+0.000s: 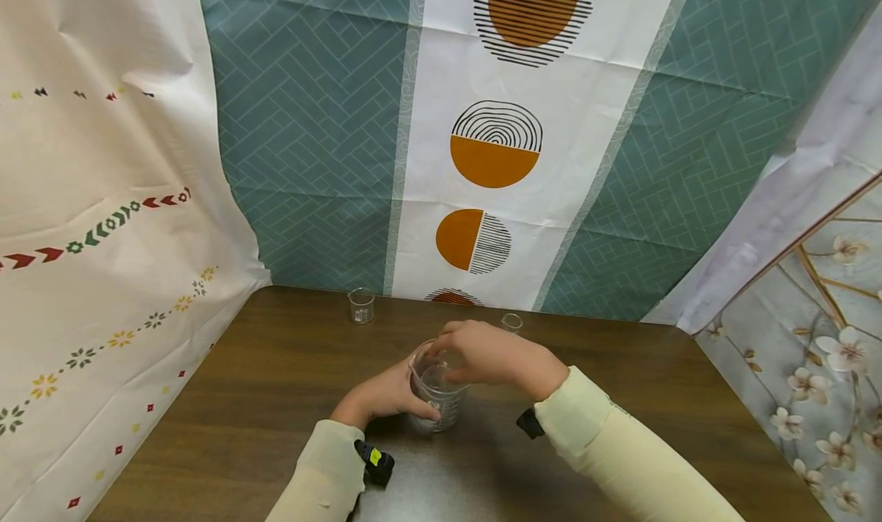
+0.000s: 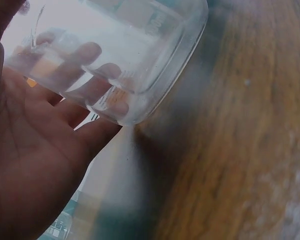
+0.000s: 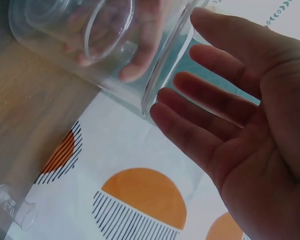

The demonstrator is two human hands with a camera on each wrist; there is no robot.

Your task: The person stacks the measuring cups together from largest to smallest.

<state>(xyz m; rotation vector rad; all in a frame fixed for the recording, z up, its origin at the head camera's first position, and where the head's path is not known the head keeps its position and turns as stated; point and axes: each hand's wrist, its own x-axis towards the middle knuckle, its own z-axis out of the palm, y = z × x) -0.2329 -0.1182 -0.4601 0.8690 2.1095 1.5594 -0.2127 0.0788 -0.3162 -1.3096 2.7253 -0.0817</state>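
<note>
A large clear glass beaker with printed graduations stands on the table between the hands. My left hand holds its side, thumb in front; in the left wrist view several fingers show through the beaker's glass. Above its mouth is my right hand, bent down at the rim. The right wrist view shows the right hand's fingers loosely extended by the rim, pinching nothing. Inside the large beaker, a smaller glass rim appears, likely a smaller beaker; its lower part is hard to make out.
A small beaker stands at the table's back left. Another small glass beaker stands at the back, partly hidden behind the right hand. Hanging patterned cloth borders the wooden table at the back and sides.
</note>
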